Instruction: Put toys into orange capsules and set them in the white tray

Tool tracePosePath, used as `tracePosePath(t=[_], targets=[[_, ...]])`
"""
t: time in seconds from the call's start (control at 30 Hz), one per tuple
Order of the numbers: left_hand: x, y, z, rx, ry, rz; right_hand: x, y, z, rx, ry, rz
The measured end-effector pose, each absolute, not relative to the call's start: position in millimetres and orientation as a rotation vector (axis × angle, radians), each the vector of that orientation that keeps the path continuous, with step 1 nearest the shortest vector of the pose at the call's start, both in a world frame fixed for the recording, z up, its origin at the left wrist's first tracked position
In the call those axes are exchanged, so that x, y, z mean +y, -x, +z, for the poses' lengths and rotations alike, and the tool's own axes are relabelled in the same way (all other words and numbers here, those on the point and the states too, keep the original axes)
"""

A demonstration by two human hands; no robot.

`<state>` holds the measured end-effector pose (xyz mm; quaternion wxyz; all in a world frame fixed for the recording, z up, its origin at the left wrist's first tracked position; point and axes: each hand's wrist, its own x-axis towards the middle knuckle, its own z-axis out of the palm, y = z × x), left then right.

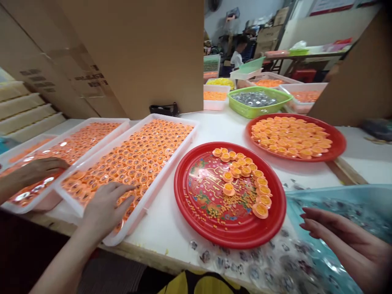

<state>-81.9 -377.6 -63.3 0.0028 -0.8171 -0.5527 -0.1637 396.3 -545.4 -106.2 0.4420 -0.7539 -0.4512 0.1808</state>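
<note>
My left hand [104, 206] lies flat, fingers spread, on the near end of a white tray [171, 161] packed with small orange caps. It holds nothing. My right hand [333, 230] hovers at the lower right with fingers stretched out towards the left, over a light blue tray [361, 196] of small clear-wrapped pieces. Between the hands sits a red patterned plate [183, 204] with a curved row of orange cups [245, 171] and scattered tiny beads.
Another person's hand [35, 171] rests on a second white tray [101, 141] of orange caps at the left. A second red plate [337, 147] of orange cups, a green basket [260, 108] and more trays stand behind. Cardboard sheets [147, 53] wall the back.
</note>
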Motion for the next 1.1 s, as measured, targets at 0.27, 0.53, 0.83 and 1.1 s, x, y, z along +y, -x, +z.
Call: tracePosePath(t=[0.27,0.53,0.83,1.1], targets=[[-375,-134,-103,-1.417,3.161,-0.568,-553,-427,-134,-1.344,2.152,-0.197],[-369,-174,-134,-1.417,3.156,-0.549,-556,-438,-148,-1.662,2.353,-0.326],[-395,-145,-123,-1.497,3.293,-0.631,-531,-446,-147,-1.754,2.455,-0.198],[-393,-129,-92,-1.490,3.321,-0.816,-535,-444,-139,-1.531,2.310,-0.070]])
